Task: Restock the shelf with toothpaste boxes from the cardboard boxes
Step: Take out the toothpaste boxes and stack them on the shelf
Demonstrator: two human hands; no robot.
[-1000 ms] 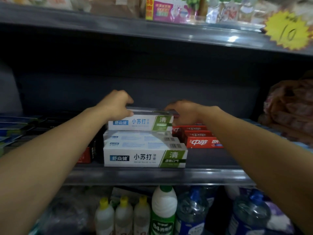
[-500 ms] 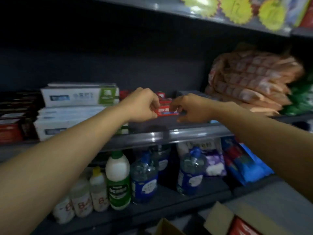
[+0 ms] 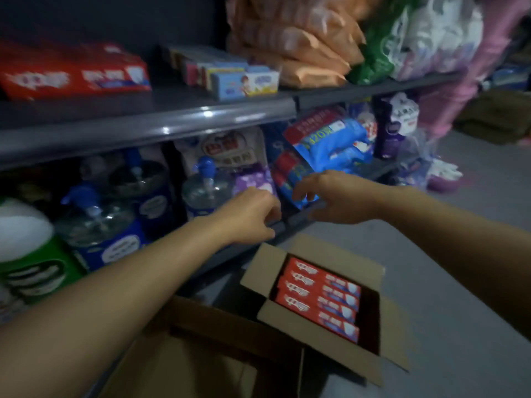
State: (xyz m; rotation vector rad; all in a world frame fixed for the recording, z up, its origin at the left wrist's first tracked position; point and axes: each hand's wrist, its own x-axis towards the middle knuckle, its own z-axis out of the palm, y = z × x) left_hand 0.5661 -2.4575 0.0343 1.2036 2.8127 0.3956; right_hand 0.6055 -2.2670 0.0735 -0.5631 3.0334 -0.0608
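In the head view both hands hang empty in the air between the shelving and the floor: the left hand (image 3: 249, 216) has its fingers loosely curled with nothing inside them, and the right hand (image 3: 334, 196) is spread wider, fingers relaxed and apart, also holding nothing. Below them and to the right sits an open cardboard box (image 3: 370, 360) on the grey floor, its flaps folded outward, with a row of red toothpaste boxes (image 3: 317, 297) packed flat side by side in its left half; the right half looks dark and I cannot tell whether more lie there. A second cardboard box (image 3: 184, 366) lies nearer, lower left, its contents not visible. The shelf (image 3: 149, 126) to be filled is up at the left, where red toothpaste cartons (image 3: 71, 73) already lie, with small blue-and-white boxes (image 3: 247, 83) just beside them. My reading is that the reach for the next load is about to begin, and the risks follow from that. The packed boxes sit tight against each other and against the cardboard wall, so fingers may fail to get under an end and pull one up crooked, or drag neighbours out to spill on the floor. The raised near flap stands between the hands and the row and could catch a wrist. The pump bottles (image 3: 207, 188) on the lower shelf stand near the left hand, and a careless swing could knock one. The picture is blurred, so finer detail is uncertain.
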